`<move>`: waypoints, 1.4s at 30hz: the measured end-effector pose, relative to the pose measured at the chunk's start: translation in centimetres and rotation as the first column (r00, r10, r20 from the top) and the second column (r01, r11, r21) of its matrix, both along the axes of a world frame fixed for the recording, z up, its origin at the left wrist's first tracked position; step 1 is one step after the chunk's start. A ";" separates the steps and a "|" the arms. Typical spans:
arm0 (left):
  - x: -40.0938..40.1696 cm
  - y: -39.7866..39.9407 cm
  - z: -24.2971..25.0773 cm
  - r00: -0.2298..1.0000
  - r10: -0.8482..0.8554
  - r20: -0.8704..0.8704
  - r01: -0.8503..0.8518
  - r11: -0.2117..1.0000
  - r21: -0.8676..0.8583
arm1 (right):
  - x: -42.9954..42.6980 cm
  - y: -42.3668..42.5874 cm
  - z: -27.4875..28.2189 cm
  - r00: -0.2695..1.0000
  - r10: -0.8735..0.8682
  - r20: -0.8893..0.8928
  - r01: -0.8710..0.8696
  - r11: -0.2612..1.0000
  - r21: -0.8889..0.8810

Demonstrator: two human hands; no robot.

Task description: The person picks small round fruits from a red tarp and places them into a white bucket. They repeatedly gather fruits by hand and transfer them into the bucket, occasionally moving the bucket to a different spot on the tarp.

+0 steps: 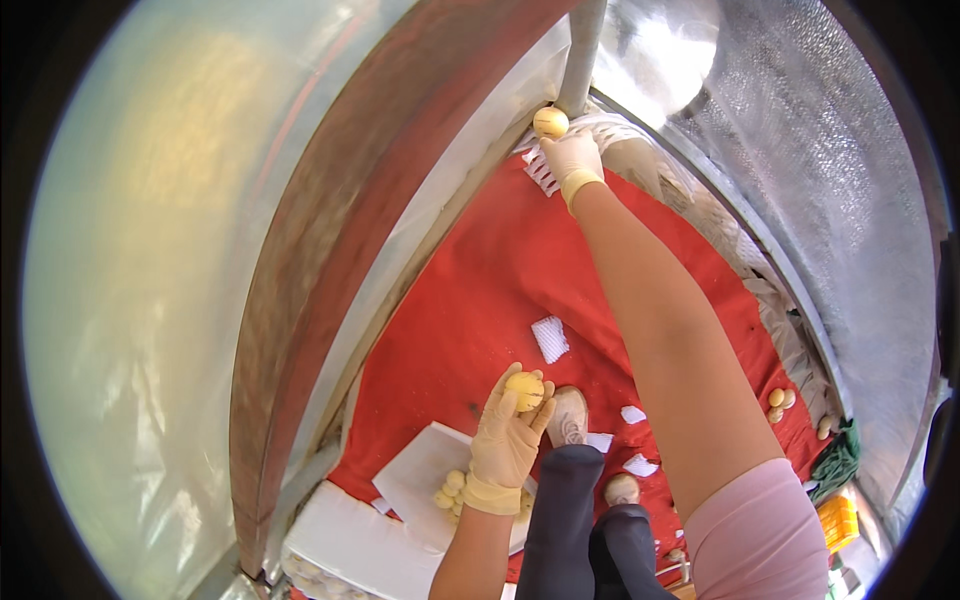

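My left hand (504,442), in a pale glove, is palm up with its fingers curled around a yellow pepino melon (525,390) that has dark streaks. Far ahead, my gloved right hand (574,159) reaches to the foot of a metal pole. A second yellow pepino melon (551,122) is at its fingertips; the grip is partly hidden. White foam netting (541,171) lies under and beside that hand. Below my left hand, several pale yellow fruits (450,491) sit on a white board or box lid (420,469), partly covered by my forearm.
Red cloth (495,277) covers the ground, with a foam net sleeve (550,339) and white scraps on it. Plastic sheeting (165,262) rises at left, a metallic sheet (810,172) at right. Small fruits (781,399), green netting (834,459) and an orange crate (838,521) lie right.
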State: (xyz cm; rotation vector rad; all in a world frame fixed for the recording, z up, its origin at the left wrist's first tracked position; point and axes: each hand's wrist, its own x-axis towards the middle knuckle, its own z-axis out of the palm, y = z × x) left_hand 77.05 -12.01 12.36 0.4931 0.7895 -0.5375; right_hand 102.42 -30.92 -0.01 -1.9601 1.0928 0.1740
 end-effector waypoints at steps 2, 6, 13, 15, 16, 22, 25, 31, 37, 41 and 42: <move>0.8 -0.2 0.1 0.999 -0.020 -0.039 0.020 1.000 0.002 | 0.3 -0.3 -0.9 0.998 -0.014 -0.058 0.013 1.000 -0.017; 1.5 -0.4 0.2 0.998 -0.067 -0.001 0.067 0.993 0.094 | 1.5 -0.6 -1.4 0.998 0.057 -0.011 -0.058 0.992 -0.110; -1.0 0.2 0.2 0.998 0.022 -0.065 -0.014 0.991 0.130 | -2.7 -1.4 -2.9 0.971 0.021 0.240 -0.028 0.999 0.027; -2.1 0.3 0.7 0.996 0.043 -0.072 -0.033 0.991 0.132 | -4.6 -1.4 -4.1 0.908 0.086 0.410 -0.057 0.995 -0.082; -2.7 0.4 0.8 0.995 0.057 -0.077 -0.046 0.990 0.136 | -5.0 -1.4 -3.9 0.929 0.122 0.349 -0.107 0.992 -0.063; -6.1 0.2 0.7 0.984 0.140 -0.113 -0.125 0.983 0.137 | -3.2 0.0 -2.7 0.901 0.338 0.271 -0.272 0.929 -0.251; -6.3 -0.1 0.4 0.985 0.132 -0.111 -0.112 0.979 0.168 | -2.6 -0.3 -3.7 0.885 0.464 -0.044 -0.462 0.861 -0.214; -7.0 0.7 0.8 0.978 0.156 -0.137 -0.126 0.970 0.210 | -8.0 -0.3 -5.2 0.820 0.283 0.498 -0.210 0.958 -0.197; -13.1 2.0 2.0 0.963 0.179 -0.201 -0.136 0.968 0.212 | -18.1 1.5 5.6 0.901 -0.421 0.105 -0.156 -0.088 0.984; -18.4 1.4 3.6 0.968 0.189 -0.164 -0.152 0.965 0.216 | -25.6 2.6 11.4 0.907 -0.409 -0.098 -0.121 -0.477 0.871; -19.8 1.1 4.0 0.964 0.202 -0.174 -0.168 0.967 0.194 | -27.4 2.8 12.5 0.913 -0.401 -0.075 -0.172 -0.545 0.821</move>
